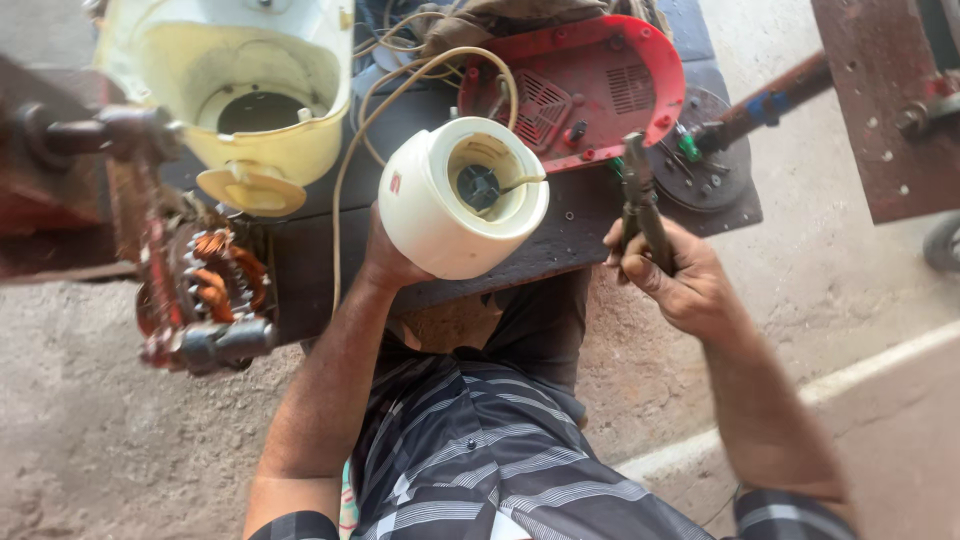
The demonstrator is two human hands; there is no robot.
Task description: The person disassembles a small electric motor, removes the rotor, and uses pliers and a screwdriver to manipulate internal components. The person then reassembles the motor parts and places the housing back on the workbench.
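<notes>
Gripping a white cylindrical appliance housing point(452, 200) from below, the left hand point(385, 262) holds it tilted over the dark bench point(560, 235), open end up; its fingers are hidden behind the housing. A dark coupling and a cream cord show inside. The right hand point(678, 275) has its fingers closed around pliers point(640, 205), just right of the housing. A red base plate point(585, 85) lies behind, a yellowed casing point(240, 90) upper left, and a copper-wound motor point(205, 290) at left.

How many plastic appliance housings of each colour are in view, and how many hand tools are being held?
White housing, held by the left hand: 1
Yellowed cream housing: 1
Red housing: 1
Pliers, held in the right hand: 1
Total: 4
</notes>
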